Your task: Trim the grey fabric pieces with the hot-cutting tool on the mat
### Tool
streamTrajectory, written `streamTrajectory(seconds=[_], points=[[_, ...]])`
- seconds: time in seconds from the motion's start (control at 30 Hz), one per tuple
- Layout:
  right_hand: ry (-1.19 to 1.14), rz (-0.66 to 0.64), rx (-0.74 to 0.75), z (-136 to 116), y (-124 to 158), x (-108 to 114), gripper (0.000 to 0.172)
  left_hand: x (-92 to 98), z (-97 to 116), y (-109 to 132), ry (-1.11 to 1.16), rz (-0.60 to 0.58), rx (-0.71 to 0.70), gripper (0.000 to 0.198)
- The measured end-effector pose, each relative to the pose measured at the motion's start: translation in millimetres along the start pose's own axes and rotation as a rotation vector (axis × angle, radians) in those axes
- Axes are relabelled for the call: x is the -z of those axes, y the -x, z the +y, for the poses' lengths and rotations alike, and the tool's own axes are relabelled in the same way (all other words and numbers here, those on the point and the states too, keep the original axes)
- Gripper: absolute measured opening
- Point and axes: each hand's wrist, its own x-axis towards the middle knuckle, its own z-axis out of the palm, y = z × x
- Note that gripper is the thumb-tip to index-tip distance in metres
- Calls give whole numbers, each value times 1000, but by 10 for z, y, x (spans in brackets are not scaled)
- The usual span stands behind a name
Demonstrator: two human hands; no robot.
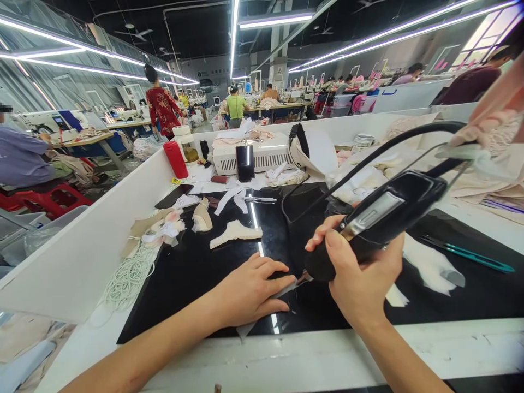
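The fingers of the left hand [249, 289] lie spread and flat, pressing a thin pale strip [285, 290] onto the glossy black table top [192, 273]; the fingertips point right, toward the other hand. Most of the strip is hidden under the palm; only one end shows past the fingertips, and a corner pokes out below the wrist at the table's near edge; its material is hard to tell.

The fingers of the right hand [360, 278] are curled tight round the lower body of a black hand tool [385, 213], thumb laid along the top near its silver panel; the tool's tip [305, 277] meets the strip just beside the left fingertips, but it is too small to make out. A black cable [368, 158] arcs from the tool's rear back over the table; its highest part passes behind a blurred pink shape [491, 109] cut off by the right edge.

Both forearms are bare and enter from the bottom edge; the left slants in from the lower left with the wrist low on the table; the right rises from the lower right, wrist lifted, tool tilted down to the left.

A white cloth piece [429, 267] lies right of the right hand, partly hidden by it; a teal-handled tool [466, 254] lies beyond; cream cut pieces [235, 232] sit past the left hand; a coil of white cord [126, 278] lies at the table's left.
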Motion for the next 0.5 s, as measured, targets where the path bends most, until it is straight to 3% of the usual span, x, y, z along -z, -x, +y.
streamTrajectory(seconds=[0.33, 0.5], points=[[98, 39, -41, -5, -17, 36, 40, -4, 26, -12, 39, 22, 15, 54], [274, 95, -81, -24, -167, 136, 48, 35, 1, 90, 135, 129, 266, 36]])
